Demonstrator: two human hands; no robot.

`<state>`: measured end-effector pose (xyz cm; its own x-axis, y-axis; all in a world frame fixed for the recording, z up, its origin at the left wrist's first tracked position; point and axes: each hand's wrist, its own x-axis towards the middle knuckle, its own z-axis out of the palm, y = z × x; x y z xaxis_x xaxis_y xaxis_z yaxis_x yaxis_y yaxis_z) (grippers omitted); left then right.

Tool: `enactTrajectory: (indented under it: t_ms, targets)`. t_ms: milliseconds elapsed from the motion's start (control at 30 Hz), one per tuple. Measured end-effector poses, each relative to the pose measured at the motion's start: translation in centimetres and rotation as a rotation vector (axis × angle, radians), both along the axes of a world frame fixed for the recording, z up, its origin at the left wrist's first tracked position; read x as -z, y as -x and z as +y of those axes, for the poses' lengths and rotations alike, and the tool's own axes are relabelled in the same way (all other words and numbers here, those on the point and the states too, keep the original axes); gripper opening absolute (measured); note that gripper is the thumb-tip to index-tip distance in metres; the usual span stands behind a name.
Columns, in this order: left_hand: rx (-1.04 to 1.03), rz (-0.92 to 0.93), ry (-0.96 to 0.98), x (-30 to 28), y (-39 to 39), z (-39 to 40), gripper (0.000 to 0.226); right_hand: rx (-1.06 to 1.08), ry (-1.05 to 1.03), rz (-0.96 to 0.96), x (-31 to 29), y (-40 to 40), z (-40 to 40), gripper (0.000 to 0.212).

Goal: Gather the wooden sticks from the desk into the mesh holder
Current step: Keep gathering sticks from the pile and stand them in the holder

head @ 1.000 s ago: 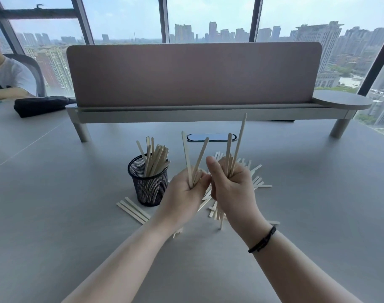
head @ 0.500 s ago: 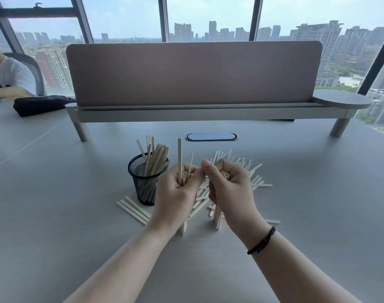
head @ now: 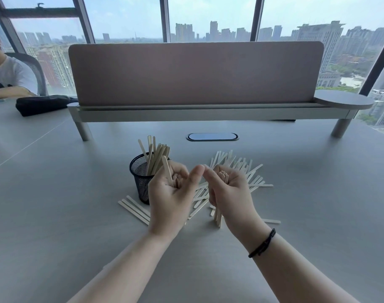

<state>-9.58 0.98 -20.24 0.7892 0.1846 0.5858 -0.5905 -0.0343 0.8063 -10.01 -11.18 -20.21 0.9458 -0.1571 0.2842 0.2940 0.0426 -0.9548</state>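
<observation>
Left hand (head: 171, 193) and right hand (head: 228, 193) each fisted round light, stiff sticks (head: 241, 169) | grip mid-length | cup (head: 140, 178) beside

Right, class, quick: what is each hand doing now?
Left hand: closed on a bundle of wooden sticks.
Right hand: closed on another bundle.

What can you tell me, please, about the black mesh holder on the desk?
The mesh holder is a round black cup of fine wire mesh that looks like metal, standing upright on the grey desk. It is open-topped and already holds a bunch of pale wooden sticks leaning at angles above its rim. The left hand hides its right side; whether they touch cannot be told. A few loose sticks lie beside its base.
</observation>
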Motion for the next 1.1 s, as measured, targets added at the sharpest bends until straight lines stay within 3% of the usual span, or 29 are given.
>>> enactTrajectory:
  t_ms: [200, 400, 567, 733, 900, 1000, 1100]
  targets:
    - [0.071, 0.102, -0.021, 1.2, 0.0, 0.1, 0.033, -0.002, 0.002, 0.023, 0.1, -0.1, 0.1, 0.061]
    - [0.127, 0.175, -0.057, 1.6, -0.2, 0.1, 0.066, 0.000, 0.004, 0.048, -0.2, 0.1, 0.1, 0.066]
    - [0.171, 0.287, 0.148, -1.2, -1.0, 0.4, 0.065, -0.028, 0.069, 0.064, -0.8, 0.6, 0.3, 0.073]
    - [0.142, 0.200, 0.298, -6.6, -2.9, 2.3, 0.070, -0.062, 0.130, 0.057, -0.5, 0.8, 0.9, 0.074]
    - [-0.083, 0.156, 0.404, -9.0, -6.1, 4.9, 0.063, -0.079, 0.115, 0.040, -0.3, 0.7, 1.3, 0.073]
    - [-0.264, 0.163, 0.203, -7.1, -8.2, 6.1, 0.051, -0.087, 0.099, 0.034, -0.2, 0.6, 1.3, 0.070]
    - [-0.298, 0.240, 0.003, -5.5, -8.5, 6.9, 0.017, -0.100, 0.078, 0.038, -0.1, 0.7, 1.3, 0.067]
